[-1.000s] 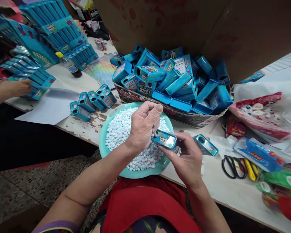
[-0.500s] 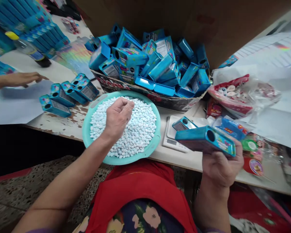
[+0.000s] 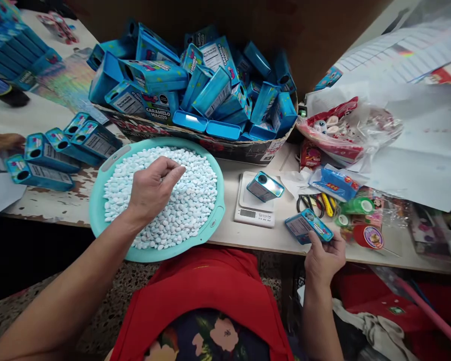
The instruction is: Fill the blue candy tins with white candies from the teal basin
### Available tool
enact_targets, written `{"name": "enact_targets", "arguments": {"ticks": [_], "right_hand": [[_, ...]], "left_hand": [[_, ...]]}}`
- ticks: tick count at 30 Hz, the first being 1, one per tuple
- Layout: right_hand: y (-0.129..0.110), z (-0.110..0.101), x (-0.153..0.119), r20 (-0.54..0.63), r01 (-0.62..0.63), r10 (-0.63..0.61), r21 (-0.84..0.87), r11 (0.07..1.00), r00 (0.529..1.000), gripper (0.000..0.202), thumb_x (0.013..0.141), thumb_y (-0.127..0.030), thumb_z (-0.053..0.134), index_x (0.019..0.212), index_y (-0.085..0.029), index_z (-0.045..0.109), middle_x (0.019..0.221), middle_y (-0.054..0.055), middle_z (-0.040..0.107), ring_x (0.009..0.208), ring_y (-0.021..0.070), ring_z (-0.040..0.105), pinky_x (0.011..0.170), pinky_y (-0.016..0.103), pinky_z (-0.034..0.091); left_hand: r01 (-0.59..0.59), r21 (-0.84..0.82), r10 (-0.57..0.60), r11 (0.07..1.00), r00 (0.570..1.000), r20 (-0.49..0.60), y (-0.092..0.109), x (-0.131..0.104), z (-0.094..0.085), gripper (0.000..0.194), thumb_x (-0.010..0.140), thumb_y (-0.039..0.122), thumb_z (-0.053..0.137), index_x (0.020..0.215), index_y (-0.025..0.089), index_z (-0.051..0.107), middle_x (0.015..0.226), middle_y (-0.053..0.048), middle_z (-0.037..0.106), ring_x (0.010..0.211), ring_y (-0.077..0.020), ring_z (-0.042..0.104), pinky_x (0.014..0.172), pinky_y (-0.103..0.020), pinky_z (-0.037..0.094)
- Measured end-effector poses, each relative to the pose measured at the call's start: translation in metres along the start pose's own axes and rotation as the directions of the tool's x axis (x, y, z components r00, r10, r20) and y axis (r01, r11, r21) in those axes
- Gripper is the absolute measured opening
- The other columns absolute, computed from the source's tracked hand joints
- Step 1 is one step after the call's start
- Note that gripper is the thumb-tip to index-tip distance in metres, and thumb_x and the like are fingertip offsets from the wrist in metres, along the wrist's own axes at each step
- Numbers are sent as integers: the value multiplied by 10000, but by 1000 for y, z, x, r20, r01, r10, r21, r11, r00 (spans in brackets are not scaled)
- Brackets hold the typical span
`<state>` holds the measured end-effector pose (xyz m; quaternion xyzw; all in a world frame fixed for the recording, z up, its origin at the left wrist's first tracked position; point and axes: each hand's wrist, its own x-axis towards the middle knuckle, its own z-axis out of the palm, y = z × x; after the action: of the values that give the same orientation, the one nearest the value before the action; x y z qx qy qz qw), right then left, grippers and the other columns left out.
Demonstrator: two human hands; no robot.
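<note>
The right grip (image 3: 323, 258) is clamped on a blue tin (image 3: 300, 226), long axis roughly ten-to-four; the scale (image 3: 254, 216) lies at ten o'clock, nearer it than the closed left grip (image 3: 152, 185).

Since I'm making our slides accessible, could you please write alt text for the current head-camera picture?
A person's right hand grips a blue container, while the loosely closed left hand is over pale pieces in a turquoise basin. Between the hands, another container rests on a white scale; behind, a box holds similar containers.
</note>
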<state>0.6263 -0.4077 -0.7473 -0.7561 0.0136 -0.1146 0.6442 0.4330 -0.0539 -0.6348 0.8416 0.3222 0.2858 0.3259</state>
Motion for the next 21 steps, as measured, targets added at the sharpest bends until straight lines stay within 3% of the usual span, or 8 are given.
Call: {"name": "enact_targets", "arguments": {"ticks": [3,6,9,11,14,17,19,21], "right_hand": [[15,-2,-4,3,17,-17,-36,999,1000,538,555,-361,837,959,-157,545,876,-3,588,824,175,613,854,401,513],[8,-8,-10,79,165,-157,-105,981,984,553,619,-350,812,1055,-158,533,1069,79,574,1055,266,587,954,506,459],[-21,-2,-18,88,512,-505,-200,835,859,643,605,-302,835,1152,-166,527,1254,159,480,1243,351,456,1038,590,367],[-41,20,-22,142,611,-594,-181,771,792,632,629,-283,827,1180,-182,534,1255,163,479,1227,344,469,1034,578,385],[-56,72,-21,383,465,-395,-108,879,835,634,700,-339,781,1254,-206,502,1289,140,491,1201,291,505,982,493,460],[-59,116,-17,513,259,-161,-124,958,843,525,717,-412,756,1147,-174,569,1087,90,620,985,232,605,873,420,512],[-67,125,-19,522,247,-154,-114,962,839,432,719,-409,759,1046,-167,612,952,49,648,862,202,619,831,389,514],[-83,121,-28,537,328,-239,-74,942,809,399,714,-380,776,1025,-181,624,939,35,648,845,191,619,821,363,508]], "left_hand": [[52,-62,-50,997,998,34,1,1,4,155,784,320,655,737,183,600,583,28,499,517,-84,401,498,-232,321],[245,-403,-236,882,969,73,1,2,9,188,764,337,689,715,185,589,480,53,380,430,-72,323,412,-214,256],[375,-682,-398,628,908,132,6,5,9,184,748,301,712,722,179,576,467,61,355,390,-56,294,360,-185,203],[434,-757,-466,488,863,194,11,7,7,170,765,268,699,733,170,563,495,56,368,394,-45,306,345,-161,193],[497,-813,-526,305,799,291,17,11,7,171,824,242,650,735,157,531,509,63,345,386,-29,301,327,-132,177],[532,-835,-551,140,743,381,21,12,9,193,892,258,581,749,148,513,503,71,329,373,-24,295,317,-120,184],[553,-831,-546,55,714,439,27,12,11,220,907,296,572,757,150,503,499,75,328,365,-23,295,318,-120,193],[556,-831,-523,20,714,465,38,12,14,254,890,344,603,759,155,495,499,78,332,360,-22,299,320,-122,193]]}}
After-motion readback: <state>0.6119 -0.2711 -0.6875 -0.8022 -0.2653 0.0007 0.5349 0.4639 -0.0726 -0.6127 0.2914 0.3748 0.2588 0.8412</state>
